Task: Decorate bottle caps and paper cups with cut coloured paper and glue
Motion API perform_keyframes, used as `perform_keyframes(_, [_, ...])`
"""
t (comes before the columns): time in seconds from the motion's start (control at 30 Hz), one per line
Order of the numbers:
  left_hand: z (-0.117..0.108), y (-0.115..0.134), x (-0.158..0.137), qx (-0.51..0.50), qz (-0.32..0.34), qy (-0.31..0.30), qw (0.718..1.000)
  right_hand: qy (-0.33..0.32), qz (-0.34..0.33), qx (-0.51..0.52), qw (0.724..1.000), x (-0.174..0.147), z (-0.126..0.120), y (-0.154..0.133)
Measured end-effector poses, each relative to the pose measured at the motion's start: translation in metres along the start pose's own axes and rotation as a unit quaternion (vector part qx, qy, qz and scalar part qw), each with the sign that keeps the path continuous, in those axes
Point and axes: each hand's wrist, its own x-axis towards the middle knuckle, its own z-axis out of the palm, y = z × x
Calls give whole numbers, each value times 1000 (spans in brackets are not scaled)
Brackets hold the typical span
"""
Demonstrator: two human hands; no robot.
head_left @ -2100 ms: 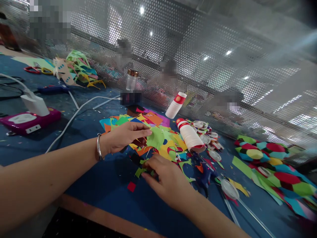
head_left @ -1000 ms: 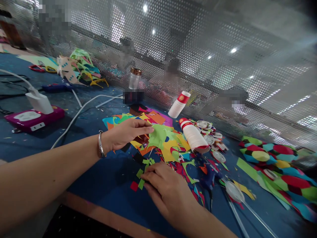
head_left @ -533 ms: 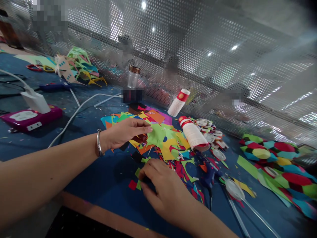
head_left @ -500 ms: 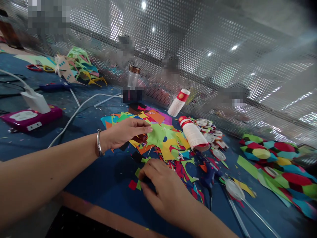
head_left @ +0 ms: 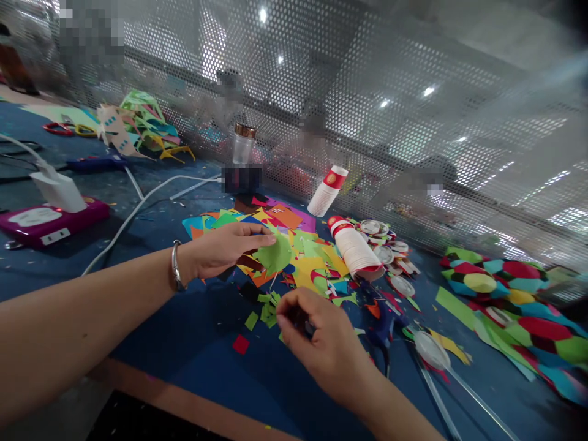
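My left hand [head_left: 229,248], with a silver bangle at the wrist, pinches a light green paper circle [head_left: 276,256] between thumb and fingers, above a heap of coloured paper scraps [head_left: 310,269]. Close by on the right, my right hand [head_left: 316,343] is closed with thumb and forefinger together; whatever is between them cannot be made out. Small green paper pieces [head_left: 267,311] lie on the blue table just left of its fingertips. A red paper square [head_left: 241,344] lies nearer the front edge.
One stack of paper cups [head_left: 327,193] stands behind the heap and another stack [head_left: 356,248] lies on its side. Right of it are a blue glue gun [head_left: 383,324] and glue sticks [head_left: 478,395]. A purple power strip [head_left: 55,222] sits left, its white cable [head_left: 131,217] crossing the table.
My right hand has moved right, off the small green pieces, and its fingers have closed more. The green paper in my left hand now shows as a circle, tilted toward me.
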Motion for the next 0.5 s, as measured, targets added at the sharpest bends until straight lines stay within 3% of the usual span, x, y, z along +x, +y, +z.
perform_keyframes(0.17, [-1,5,-5,-28,-41,-80,996,110,28,13,994,4,-23,16])
perform_keyframes(0.37, [13,4,-14,-46,-95,-140,984,106,32,3,994,10,-27,26])
perform_keyframes(0.5, [20,0,-13,-11,-98,-134,986,107,15,-7,994,12,-23,26])
